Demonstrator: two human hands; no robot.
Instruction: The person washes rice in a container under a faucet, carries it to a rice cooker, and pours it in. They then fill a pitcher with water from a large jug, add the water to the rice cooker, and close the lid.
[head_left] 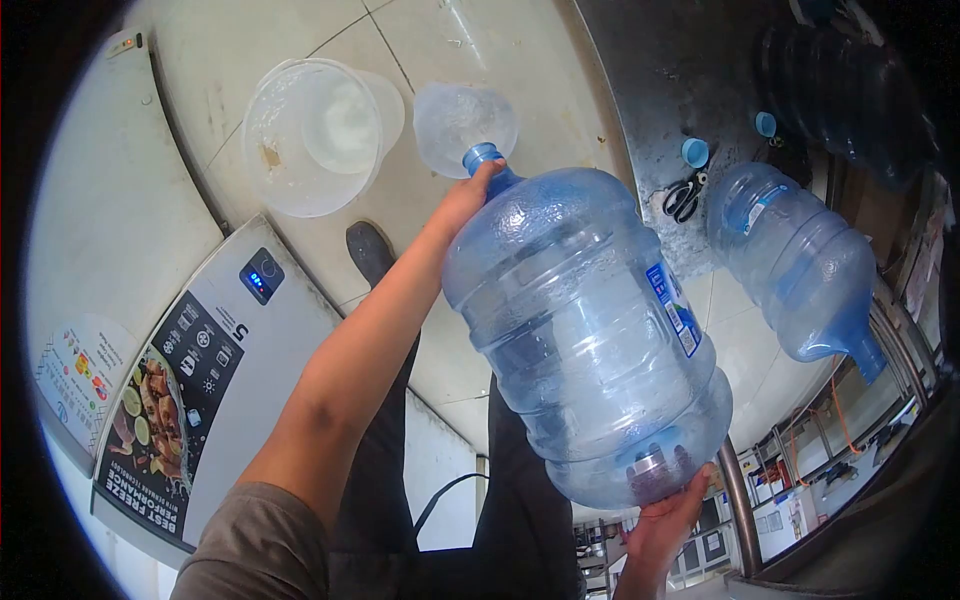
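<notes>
A large blue-tinted water jug [590,330] is tilted in front of me, its neck towards the upper left and its base towards the lower right. My left hand [478,195] is closed round the neck, just behind the uncapped-looking mouth. Under the base, my right hand [672,515] supports the jug, its fingers partly hidden behind the plastic. Right at the mouth, and overlapped by it in this view, is a clear rounded plastic vessel [465,115] on the floor. A translucent white bucket [262,170] stands left of it.
A second water jug [790,250] lies on the right, beside black-handled scissors [685,196] and a blue cap [695,152] on a dark metal surface [660,90]. Another jug [830,95] is in shadow behind. A freezer [215,400] stands at left. My shoe [370,252] is near the bucket.
</notes>
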